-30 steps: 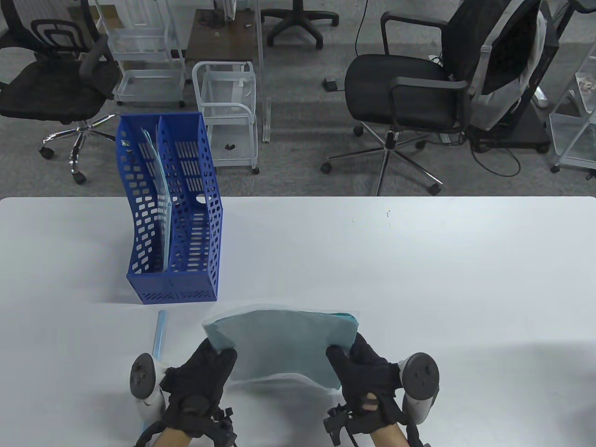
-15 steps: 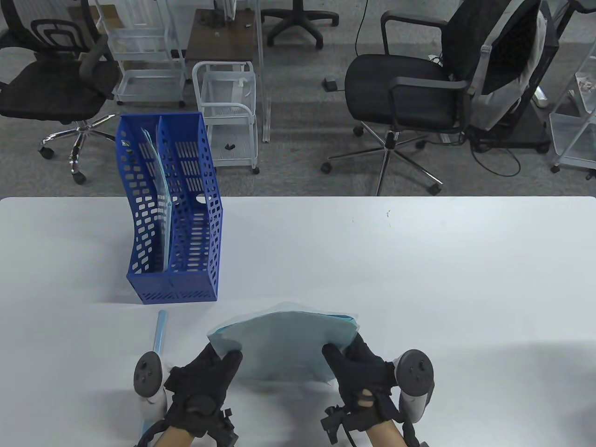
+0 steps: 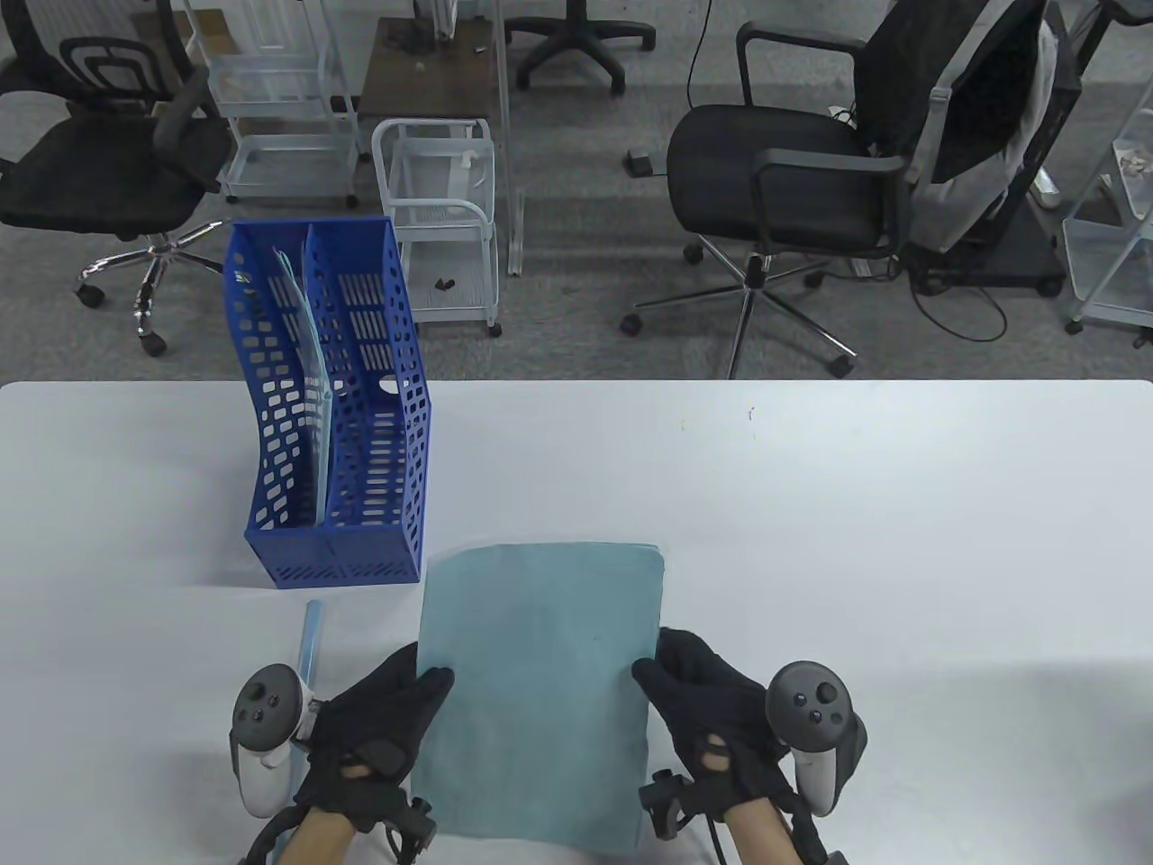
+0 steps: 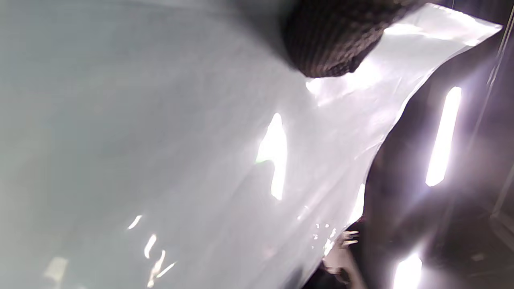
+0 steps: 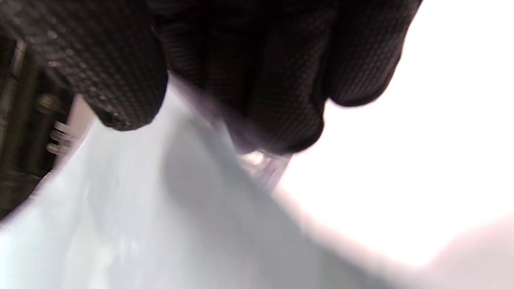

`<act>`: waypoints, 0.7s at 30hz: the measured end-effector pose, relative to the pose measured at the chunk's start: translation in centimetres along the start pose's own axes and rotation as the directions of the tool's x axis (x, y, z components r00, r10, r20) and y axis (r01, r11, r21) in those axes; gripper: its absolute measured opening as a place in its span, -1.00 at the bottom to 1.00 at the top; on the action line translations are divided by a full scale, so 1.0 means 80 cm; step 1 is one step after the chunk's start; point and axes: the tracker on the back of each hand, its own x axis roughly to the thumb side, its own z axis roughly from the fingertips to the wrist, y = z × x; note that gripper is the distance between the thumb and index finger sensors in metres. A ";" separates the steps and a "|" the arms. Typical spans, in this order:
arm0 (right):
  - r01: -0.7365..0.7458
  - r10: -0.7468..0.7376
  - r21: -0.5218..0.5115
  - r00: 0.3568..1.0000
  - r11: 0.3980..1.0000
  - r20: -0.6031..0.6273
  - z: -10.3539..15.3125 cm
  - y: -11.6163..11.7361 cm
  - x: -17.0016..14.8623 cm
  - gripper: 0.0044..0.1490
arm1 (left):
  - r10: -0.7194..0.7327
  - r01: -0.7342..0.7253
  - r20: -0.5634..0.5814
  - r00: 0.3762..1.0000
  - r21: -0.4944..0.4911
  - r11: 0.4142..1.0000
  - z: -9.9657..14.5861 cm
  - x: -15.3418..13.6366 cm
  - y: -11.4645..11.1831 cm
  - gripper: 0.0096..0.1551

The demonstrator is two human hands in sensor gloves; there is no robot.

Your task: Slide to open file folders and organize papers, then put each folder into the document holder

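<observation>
Two gloved thumbs lie on top of the teal paper stack (image 3: 540, 694), one at each long edge, with the other fingers going under the sheets, so each hand pinches its side. In the right wrist view the thumb (image 5: 116, 84) presses the top sheet while the fingers (image 5: 277, 92) curl under the edge. In the left wrist view only one dark fingertip (image 4: 333, 44) shows against the pale, glossy sheet. The left hand (image 3: 378, 739) sits at the lower left of the stack, the right hand (image 3: 721, 721) at its lower right, both low in the frame. The stack runs from the bottom centre up toward mid-frame; whether it rests on the white table (image 3: 811, 505) or is held just off it I cannot tell. A light blue slide bar (image 3: 312, 644) lies just left of the left hand. Above it, at left of centre, stands the blue document holder (image 3: 360, 468), with a folder (image 3: 302, 360) upright in its left compartment.
</observation>
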 end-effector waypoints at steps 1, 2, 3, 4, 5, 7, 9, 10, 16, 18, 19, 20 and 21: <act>-0.127 0.130 -0.060 0.991 0.990 0.034 0.001 -0.004 0.002 0.03 | -0.103 0.103 -0.009 0.995 -0.005 0.995 0.001 0.004 0.000 -0.53; -0.237 0.248 -0.113 0.964 0.965 0.096 0.002 -0.007 0.007 0.11 | -0.215 0.215 0.004 0.977 -0.005 0.977 0.001 0.010 -0.004 -0.53; -0.280 0.297 -0.138 0.945 0.950 0.133 0.003 -0.008 0.011 0.16 | -0.271 0.271 0.009 0.963 -0.012 0.963 0.001 0.013 -0.007 -0.53; -0.317 0.349 -0.170 0.915 0.933 0.204 0.006 -0.006 0.020 0.18 | -0.365 0.366 0.018 0.931 -0.024 0.930 0.001 0.017 -0.015 -0.54; -0.323 0.358 -0.171 0.901 0.931 0.247 0.008 -0.004 0.025 0.19 | -0.409 0.409 0.027 0.912 -0.033 0.912 0.001 0.019 -0.020 -0.53; -0.294 0.322 -0.131 0.878 0.947 0.353 0.014 0.011 0.039 0.17 | -0.479 0.482 0.056 0.876 -0.089 0.872 0.000 0.020 -0.038 -0.54; -0.285 0.301 -0.100 0.878 0.953 0.372 0.017 0.023 0.045 0.13 | -0.512 0.519 0.084 0.855 -0.128 0.845 -0.001 0.020 -0.052 -0.53; -0.281 0.295 -0.092 0.881 0.955 0.370 0.016 0.027 0.046 0.10 | -0.526 0.535 0.098 0.845 -0.142 0.833 -0.001 0.021 -0.057 -0.53; -0.216 0.221 -0.052 0.923 0.975 0.314 0.008 0.039 0.033 -0.40 | -0.580 0.591 0.116 0.806 -0.222 0.776 -0.003 0.016 -0.083 -0.53; -0.231 0.241 -0.069 0.922 0.971 0.303 0.008 0.043 0.032 -0.44 | -0.573 0.575 0.092 0.815 -0.252 0.778 -0.005 0.013 -0.087 -0.52; -0.253 0.268 -0.088 0.914 0.963 0.304 0.009 0.044 0.033 -0.45 | -0.573 0.573 0.082 0.815 -0.261 0.777 -0.005 0.011 -0.088 -0.51; -0.291 0.310 -0.108 0.899 0.951 0.308 0.009 0.046 0.035 -0.45 | -0.577 0.573 0.068 0.814 -0.263 0.777 -0.005 0.010 -0.090 -0.50; -0.318 0.340 -0.122 0.888 0.940 0.310 0.009 0.047 0.036 -0.45 | -0.581 0.573 0.058 0.812 -0.268 0.775 -0.005 0.009 -0.091 -0.49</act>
